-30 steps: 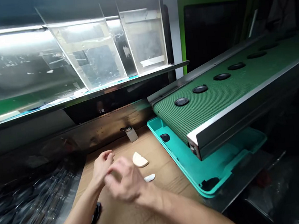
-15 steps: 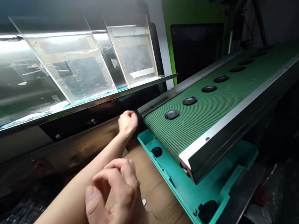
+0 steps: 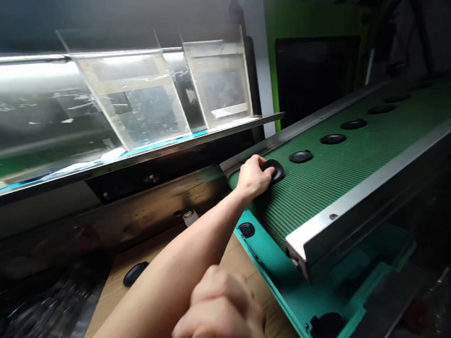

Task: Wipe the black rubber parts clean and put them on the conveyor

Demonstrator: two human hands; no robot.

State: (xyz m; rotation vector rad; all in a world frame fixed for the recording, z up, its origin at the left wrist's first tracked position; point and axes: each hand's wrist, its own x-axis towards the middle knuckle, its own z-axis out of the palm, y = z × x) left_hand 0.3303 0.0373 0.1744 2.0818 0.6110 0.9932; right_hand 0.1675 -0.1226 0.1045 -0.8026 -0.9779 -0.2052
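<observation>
My left hand (image 3: pixel 253 177) reaches over the near end of a green conveyor belt (image 3: pixel 310 193). Its thumb and fingers are closed on the edge of a black round plastic part (image 3: pixel 275 170), which is tilted up off the belt. Blurred and close to the camera, my right hand (image 3: pixel 222 316) is below my left forearm with its fingers bent; whether it holds anything cannot be made out. Several similar black discs lie in a row along the belt, the nearest disc (image 3: pixel 300 156) just beyond my left hand.
Under the belt end sits a teal tray (image 3: pixel 273 286) with a small black disc (image 3: pixel 247 230) and a larger black part (image 3: pixel 327 329) inside. Another black disc (image 3: pixel 135 274) lies on cardboard (image 3: pixel 114 294). A metal rail (image 3: pixel 369 183) edges the belt. Clear panels (image 3: pixel 149 107) lean behind.
My left hand has moved right onto the belt and taken hold of the nearest black part. My right hand has shifted right and lower. The view has turned, showing a disc on the cardboard.
</observation>
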